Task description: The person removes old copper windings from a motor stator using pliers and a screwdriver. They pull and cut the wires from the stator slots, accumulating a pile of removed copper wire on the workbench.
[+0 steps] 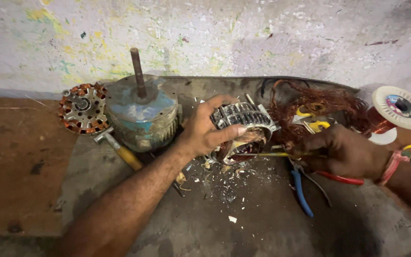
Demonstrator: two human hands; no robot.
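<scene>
At the far left of the desk [20,157] lies a small round stator [83,108] with orange-brown windings, just beside a blue motor housing [141,119] whose rusty shaft stands upright. A hammer [120,150] with a yellowish handle lies against the housing's base. The person's left hand [205,131] is closed around a ribbed metal motor stator [241,131], thumb laid across its open face, holding it tilted on the dark worktop above a scatter of white and copper scraps [224,183]. Behind it sits a tangled heap of copper wire [319,107]. The right hand [343,152] is clenched on a thin yellow-handled tool [267,154] whose tip reaches into the stator's opening. Blue-handled pliers [303,192] lie just below that hand. At the far right stands a spool of copper wire [396,112] with white flanges.
</scene>
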